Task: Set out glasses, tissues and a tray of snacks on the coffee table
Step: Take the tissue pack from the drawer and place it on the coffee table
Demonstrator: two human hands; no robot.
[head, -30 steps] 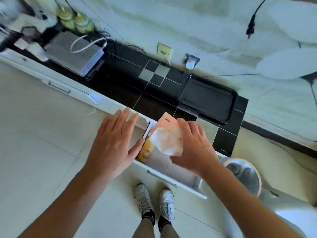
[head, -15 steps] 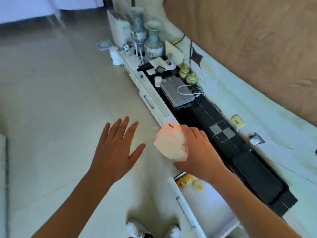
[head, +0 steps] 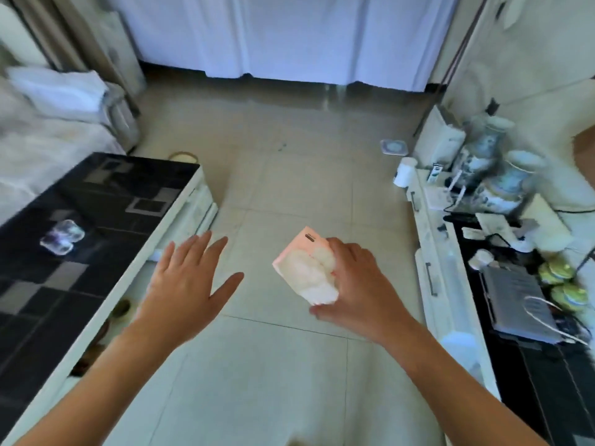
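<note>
The right hand [head: 357, 284] grips a pink-and-white tissue pack [head: 306, 268], fingers and thumb curled round it, and holds it in the air above the tiled floor [head: 289, 194]. The left hand [head: 186, 281] is empty, fingers straight and spread, palm down. The coffee table [head: 96, 220], with a black patterned top, stands to the left; a clear glass object [head: 62, 241], blurred, rests on it. A low cabinet [head: 450, 284] on the right carries vases [head: 505, 178] and a grey box [head: 515, 304].
</note>
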